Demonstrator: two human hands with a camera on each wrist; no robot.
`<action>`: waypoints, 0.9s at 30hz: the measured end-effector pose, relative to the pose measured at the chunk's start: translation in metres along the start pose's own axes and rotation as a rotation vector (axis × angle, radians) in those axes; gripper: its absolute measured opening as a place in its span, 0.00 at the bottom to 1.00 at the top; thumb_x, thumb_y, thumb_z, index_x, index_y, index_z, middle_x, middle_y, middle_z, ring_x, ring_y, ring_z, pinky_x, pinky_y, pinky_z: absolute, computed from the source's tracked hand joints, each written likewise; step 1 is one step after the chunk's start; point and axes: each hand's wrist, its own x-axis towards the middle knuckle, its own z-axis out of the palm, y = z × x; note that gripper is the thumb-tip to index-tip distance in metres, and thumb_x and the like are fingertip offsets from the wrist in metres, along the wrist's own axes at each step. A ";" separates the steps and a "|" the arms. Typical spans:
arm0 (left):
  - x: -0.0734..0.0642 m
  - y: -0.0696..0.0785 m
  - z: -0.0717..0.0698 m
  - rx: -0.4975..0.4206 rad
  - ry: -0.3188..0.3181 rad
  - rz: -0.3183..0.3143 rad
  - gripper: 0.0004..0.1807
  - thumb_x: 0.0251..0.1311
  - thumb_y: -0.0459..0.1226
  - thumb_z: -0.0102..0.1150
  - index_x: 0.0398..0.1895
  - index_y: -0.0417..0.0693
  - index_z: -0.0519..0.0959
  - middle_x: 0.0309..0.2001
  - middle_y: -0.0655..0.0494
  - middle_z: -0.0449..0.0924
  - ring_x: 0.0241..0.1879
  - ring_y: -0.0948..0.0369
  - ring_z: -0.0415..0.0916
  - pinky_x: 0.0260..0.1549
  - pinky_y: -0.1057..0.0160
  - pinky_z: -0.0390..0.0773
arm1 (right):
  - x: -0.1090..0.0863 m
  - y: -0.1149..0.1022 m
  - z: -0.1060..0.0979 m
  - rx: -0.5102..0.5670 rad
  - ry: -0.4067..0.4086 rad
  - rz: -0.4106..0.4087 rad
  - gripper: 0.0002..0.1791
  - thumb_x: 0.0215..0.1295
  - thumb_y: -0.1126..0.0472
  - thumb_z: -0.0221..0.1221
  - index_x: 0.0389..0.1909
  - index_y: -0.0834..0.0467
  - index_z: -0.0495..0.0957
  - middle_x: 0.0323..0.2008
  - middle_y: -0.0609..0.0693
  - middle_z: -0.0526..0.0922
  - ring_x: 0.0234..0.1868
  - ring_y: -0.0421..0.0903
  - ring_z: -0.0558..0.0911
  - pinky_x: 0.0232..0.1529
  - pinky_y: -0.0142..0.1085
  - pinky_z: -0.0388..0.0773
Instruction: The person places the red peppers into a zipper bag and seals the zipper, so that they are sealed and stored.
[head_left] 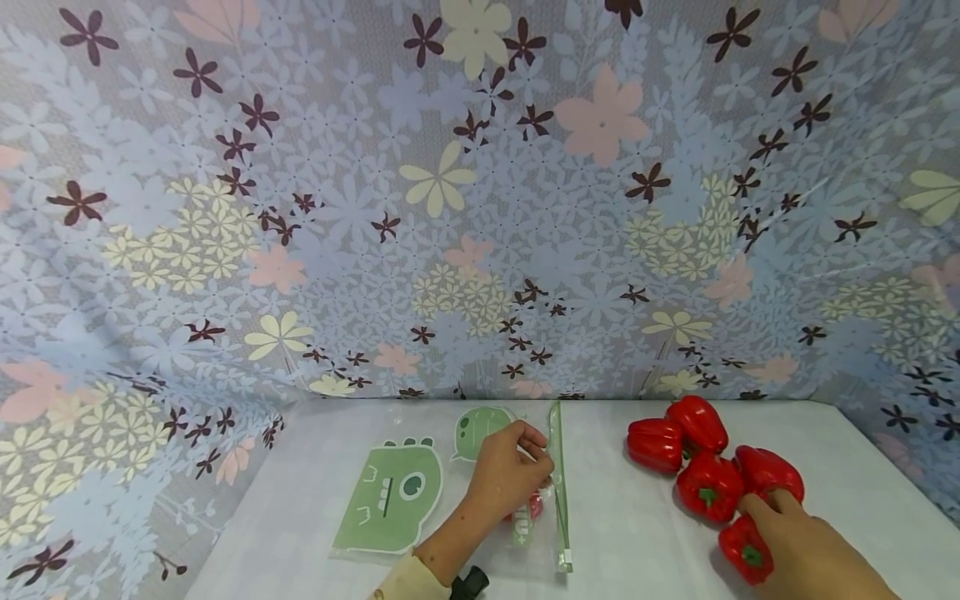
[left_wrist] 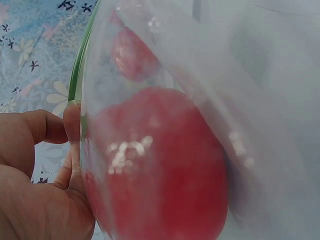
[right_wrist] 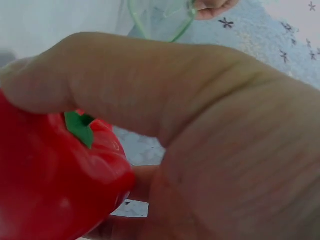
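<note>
My left hand pinches the green zip edge of a clear zip bag printed with a green cartoon. Its fingertips on that edge show in the left wrist view. Red, shiny shapes show through the cloudy plastic; their outlines are blurred. At the right, my right hand grips a glossy red bell pepper, with the thumb across its top near the green stem and fingers partly hidden behind it. Several other red bell peppers lie clustered beside this hand.
A second clear bag with a green one-eyed cartoon lies flat to the left. Near my left wrist sits a small black object, partly covered by the sleeve. A floral cloth wall rises behind the white table.
</note>
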 end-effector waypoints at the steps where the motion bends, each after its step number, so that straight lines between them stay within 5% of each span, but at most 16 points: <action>1: 0.000 0.000 0.000 0.002 0.001 0.001 0.10 0.61 0.29 0.65 0.46 0.39 0.81 0.33 0.59 0.80 0.25 0.66 0.84 0.26 0.68 0.84 | -0.001 -0.001 -0.001 -0.001 0.004 -0.002 0.64 0.19 0.37 0.87 0.58 0.69 0.73 0.48 0.69 0.74 0.36 0.53 0.82 0.33 0.58 0.88; 11: 0.001 -0.002 0.000 -0.004 0.004 -0.004 0.10 0.61 0.29 0.65 0.46 0.39 0.81 0.33 0.58 0.80 0.25 0.65 0.84 0.26 0.68 0.85 | -0.004 -0.013 -0.003 0.010 0.089 -0.006 0.68 0.20 0.32 0.85 0.62 0.68 0.71 0.51 0.70 0.74 0.40 0.55 0.81 0.30 0.55 0.88; 21: 0.000 -0.002 0.000 -0.005 0.000 -0.011 0.10 0.61 0.29 0.66 0.46 0.40 0.81 0.33 0.59 0.80 0.25 0.65 0.84 0.26 0.68 0.84 | -0.010 -0.028 -0.002 0.138 0.283 -0.158 0.64 0.27 0.41 0.87 0.63 0.68 0.66 0.57 0.70 0.71 0.50 0.64 0.79 0.32 0.55 0.89; 27: 0.001 -0.002 0.001 -0.007 -0.002 -0.007 0.10 0.62 0.29 0.65 0.46 0.39 0.81 0.33 0.59 0.81 0.25 0.65 0.84 0.26 0.68 0.85 | -0.014 -0.037 -0.004 0.271 0.318 -0.254 0.62 0.31 0.46 0.88 0.69 0.61 0.66 0.61 0.68 0.72 0.56 0.67 0.76 0.32 0.51 0.89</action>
